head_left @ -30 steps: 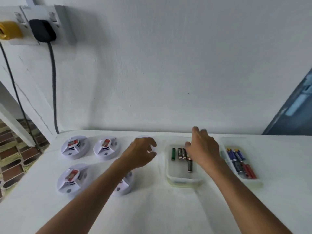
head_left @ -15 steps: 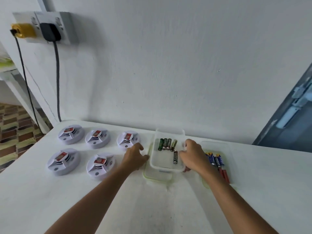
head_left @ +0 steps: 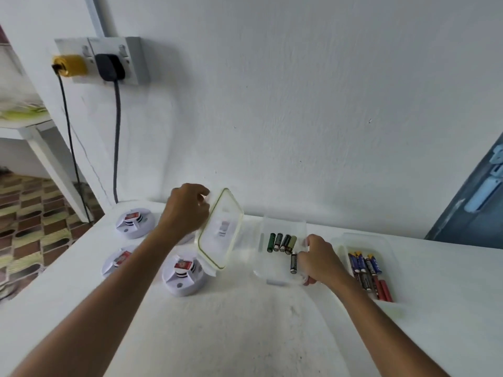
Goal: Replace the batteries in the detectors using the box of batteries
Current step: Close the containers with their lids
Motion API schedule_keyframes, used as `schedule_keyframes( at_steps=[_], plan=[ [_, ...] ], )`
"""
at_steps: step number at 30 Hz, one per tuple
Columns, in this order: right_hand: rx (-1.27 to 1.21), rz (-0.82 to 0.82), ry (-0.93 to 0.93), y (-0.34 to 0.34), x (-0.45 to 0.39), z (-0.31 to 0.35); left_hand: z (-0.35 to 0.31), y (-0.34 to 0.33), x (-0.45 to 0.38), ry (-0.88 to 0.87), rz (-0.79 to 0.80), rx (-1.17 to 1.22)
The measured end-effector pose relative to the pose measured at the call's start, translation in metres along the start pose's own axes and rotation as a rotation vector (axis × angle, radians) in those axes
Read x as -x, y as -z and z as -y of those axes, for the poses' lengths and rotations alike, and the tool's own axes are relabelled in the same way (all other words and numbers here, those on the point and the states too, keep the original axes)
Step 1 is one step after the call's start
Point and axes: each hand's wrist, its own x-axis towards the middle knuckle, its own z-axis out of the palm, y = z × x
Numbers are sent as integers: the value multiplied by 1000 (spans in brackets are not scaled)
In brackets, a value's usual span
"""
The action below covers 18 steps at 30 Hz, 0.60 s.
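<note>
My left hand (head_left: 187, 210) grips a clear lid with a green seal (head_left: 221, 229) by its far edge and holds it tilted above the table. My right hand (head_left: 318, 258) grips the right wall of a clear box (head_left: 275, 273) that holds several green and dark batteries (head_left: 281, 242). Further right, a second clear box (head_left: 381, 240) holds several blue, black and red batteries (head_left: 367, 270). White round detectors lie on the left: one at the back (head_left: 134, 223), one near the edge (head_left: 117, 261), one in front (head_left: 183, 274). Another is mostly hidden behind my left wrist.
The white table (head_left: 245, 322) meets a white wall at the back. A wall socket (head_left: 100, 59) at upper left has a yellow plug and a black plug, with cables hanging to the table's left corner. A blue door (head_left: 476, 202) stands at the right.
My left hand has taken the green-edged lid from under the battery box and raised it, tilted, to the left. My right hand stays on the box's right wall. The camera has moved closer.
</note>
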Motion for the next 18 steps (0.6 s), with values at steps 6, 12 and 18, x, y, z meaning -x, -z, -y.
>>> schedule_keyframes(
  at_steps=[6,12,18],
  plan=[
    [77,44,-14,-28,-17,-14,16,18,0,26,-53,80],
    [239,-209,159,-13,-1,13,19,21,7,257,13,675],
    [-1207,504,111,2,24,47,-4,-13,23,306,122,894]
  ],
)
